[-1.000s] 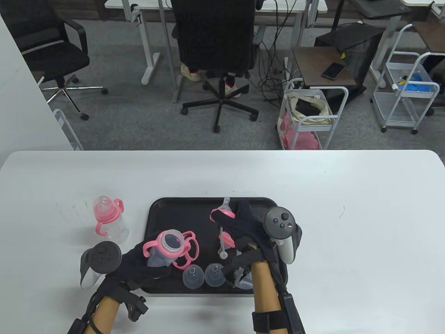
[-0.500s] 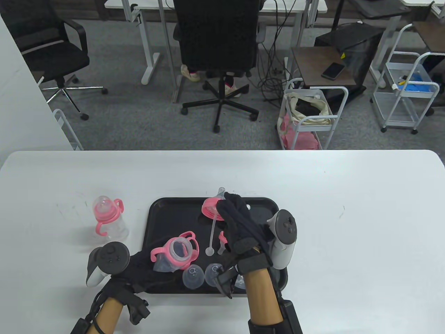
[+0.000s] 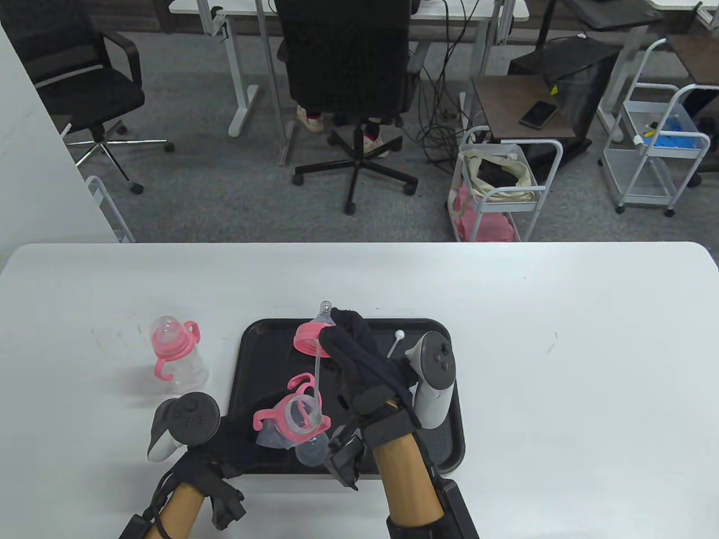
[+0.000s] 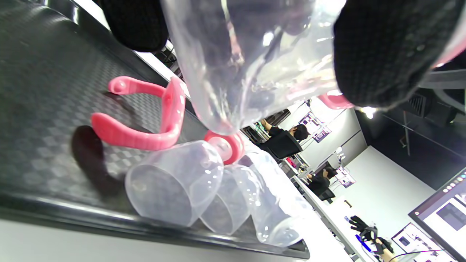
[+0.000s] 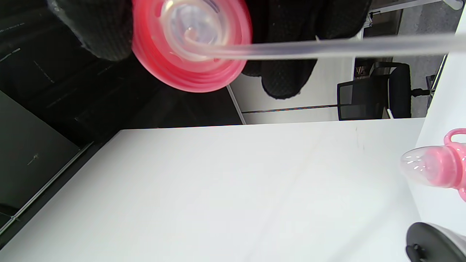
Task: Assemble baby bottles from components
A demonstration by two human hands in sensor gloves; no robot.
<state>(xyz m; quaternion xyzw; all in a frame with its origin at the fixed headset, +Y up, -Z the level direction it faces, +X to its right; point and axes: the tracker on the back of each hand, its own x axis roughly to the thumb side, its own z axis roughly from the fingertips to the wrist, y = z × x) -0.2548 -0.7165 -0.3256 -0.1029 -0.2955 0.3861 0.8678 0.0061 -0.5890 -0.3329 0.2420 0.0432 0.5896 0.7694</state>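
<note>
The left hand (image 3: 236,443) holds a clear bottle (image 3: 283,429) with a pink handled collar, tilted toward 1 o'clock. The right hand (image 3: 359,365) grips a pink lid (image 3: 308,338) whose translucent straw (image 3: 317,387) dips into the bottle's mouth.

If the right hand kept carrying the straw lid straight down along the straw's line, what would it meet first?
Likely the open mouth of the bottle that the left hand grips: the straw hanging from the pink lid in the right hand already ends at that opening. How far in it sits is unclear.

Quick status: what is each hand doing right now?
Left hand: grips the clear open bottle with pink handle ring.
Right hand: holds the pink screw collar with clear straw, straw tip at the bottle's mouth.
</note>
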